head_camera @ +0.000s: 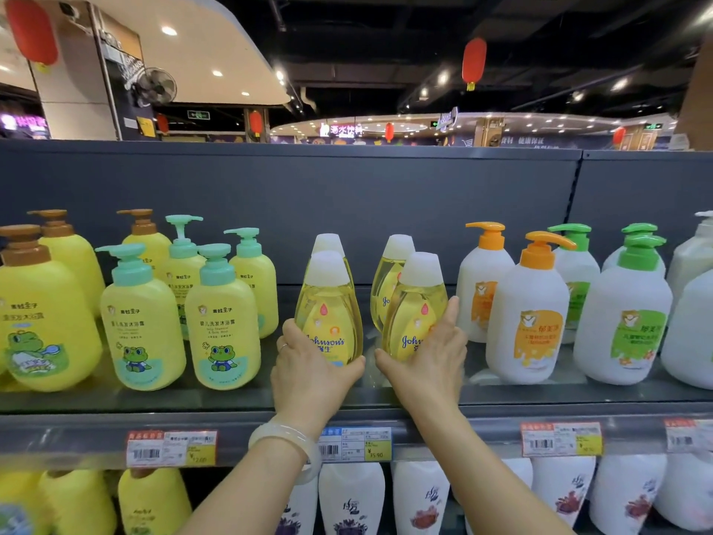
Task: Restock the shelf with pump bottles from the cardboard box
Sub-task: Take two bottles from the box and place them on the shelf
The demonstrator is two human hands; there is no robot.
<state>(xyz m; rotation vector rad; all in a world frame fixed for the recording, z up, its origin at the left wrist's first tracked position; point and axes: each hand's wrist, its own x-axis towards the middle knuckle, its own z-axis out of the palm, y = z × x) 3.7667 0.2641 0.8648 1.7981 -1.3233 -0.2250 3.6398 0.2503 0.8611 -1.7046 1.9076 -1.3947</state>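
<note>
We see our left hand (308, 370) wrapped around the lower part of a clear yellow bottle (328, 307) with a white cap, the thumb curled along its right side near the base and the fingers (290, 334) closed on its left side, a ring on one of them and a pale bangle (287, 444) on the wrist. Our right hand (432, 361) grips a second yellow bottle (414, 310) of the same kind, its thumb reaching under the left of the base and its fingers running up the right side, one fingertip just beside the white bottle with an orange pump (528, 314). Both held bottles stand upright on the grey shelf (231, 399), near its front, and we cannot tell whether their bases touch the shelf or sit just above it. Behind each stands another white-capped yellow bottle (391, 276), partly hidden. To the left stand yellow pump bottles with teal pumps (222, 322) and frog labels, and beyond them yellow ones with brown pumps (42, 314). To the right are white bottles with green pumps (627, 318). Price tags (171, 447) are fixed along the shelf's front edge, and white bottles with flower prints (351, 500) fill the row below. Red lanterns (473, 61) hang from the dark ceiling behind. The cardboard box does not show in our view.
</note>
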